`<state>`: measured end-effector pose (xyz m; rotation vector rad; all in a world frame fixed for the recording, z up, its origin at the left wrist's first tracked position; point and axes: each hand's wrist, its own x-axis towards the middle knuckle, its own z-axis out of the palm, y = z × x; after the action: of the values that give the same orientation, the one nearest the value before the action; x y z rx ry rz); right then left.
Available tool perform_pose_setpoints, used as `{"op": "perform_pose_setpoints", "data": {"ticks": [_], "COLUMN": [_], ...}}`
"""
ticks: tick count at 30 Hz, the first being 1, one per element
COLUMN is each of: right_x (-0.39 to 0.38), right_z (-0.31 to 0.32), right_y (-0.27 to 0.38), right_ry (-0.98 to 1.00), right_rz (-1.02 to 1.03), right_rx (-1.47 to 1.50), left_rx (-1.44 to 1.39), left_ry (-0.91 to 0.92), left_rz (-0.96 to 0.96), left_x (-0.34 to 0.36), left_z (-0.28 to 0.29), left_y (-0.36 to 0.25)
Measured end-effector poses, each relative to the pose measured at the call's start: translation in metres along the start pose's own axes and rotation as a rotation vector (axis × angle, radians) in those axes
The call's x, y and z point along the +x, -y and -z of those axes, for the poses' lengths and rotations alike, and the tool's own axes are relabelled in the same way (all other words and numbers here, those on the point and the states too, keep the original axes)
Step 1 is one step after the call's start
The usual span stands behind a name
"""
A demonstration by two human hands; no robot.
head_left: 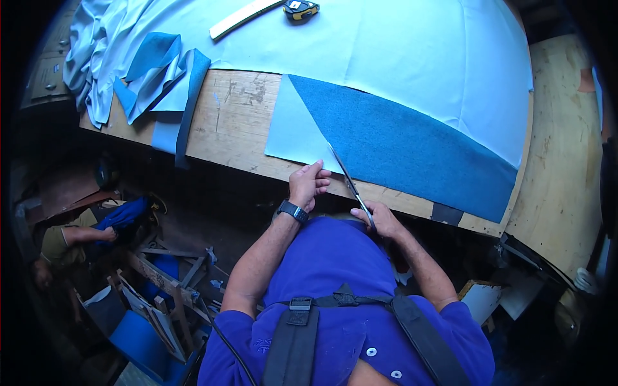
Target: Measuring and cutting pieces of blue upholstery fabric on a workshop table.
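Note:
A piece of blue fabric (412, 151) lies along the near edge of the wooden table, textured dark side up. Its left end is folded over and shows a pale backing (293, 132). At the near edge of that fold, my left hand (309, 184), with a watch on the wrist, pinches the fabric between thumb and fingers. My right hand (381, 220) is closed round the handles of a pair of scissors (348, 180). The blades point away from me and meet the fabric beside the fold line. My fingers partly hide the handles.
A large pale sheet (399, 45) covers most of the table (235, 103). On it rest a tape measure (300, 9) and a pale straight strip (248, 17). Crumpled offcuts (164, 77) lie left. Another person (77, 235) is at lower left, near wooden frames (161, 283).

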<state>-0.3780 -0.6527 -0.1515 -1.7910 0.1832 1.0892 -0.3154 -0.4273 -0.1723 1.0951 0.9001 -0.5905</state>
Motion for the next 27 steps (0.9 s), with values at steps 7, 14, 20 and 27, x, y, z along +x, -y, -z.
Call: {"op": "perform_pose_setpoints", "data": {"ticks": [7,14,20,27], "right_x": [-0.007,0.017,0.019,0.043], "right_z": [0.005,0.006,0.011,0.009], "right_y": [0.023,0.034,0.038,0.059], "right_ry": [0.049,-0.019,0.005,-0.075], "right_rz": [-0.084,-0.016,-0.003,-0.011], "right_rx": [0.052,0.032,-0.018,0.045], "left_rx": [-0.008,-0.019,-0.039,-0.077], "left_ry": [0.025,0.040,0.048,0.073], "left_rz": [-0.006,-0.017,-0.020,-0.037], "left_x": [0.002,0.002,0.003,0.004], "left_z": [0.002,0.002,0.005,0.004], "left_y": [0.001,0.004,0.005,0.005]}}
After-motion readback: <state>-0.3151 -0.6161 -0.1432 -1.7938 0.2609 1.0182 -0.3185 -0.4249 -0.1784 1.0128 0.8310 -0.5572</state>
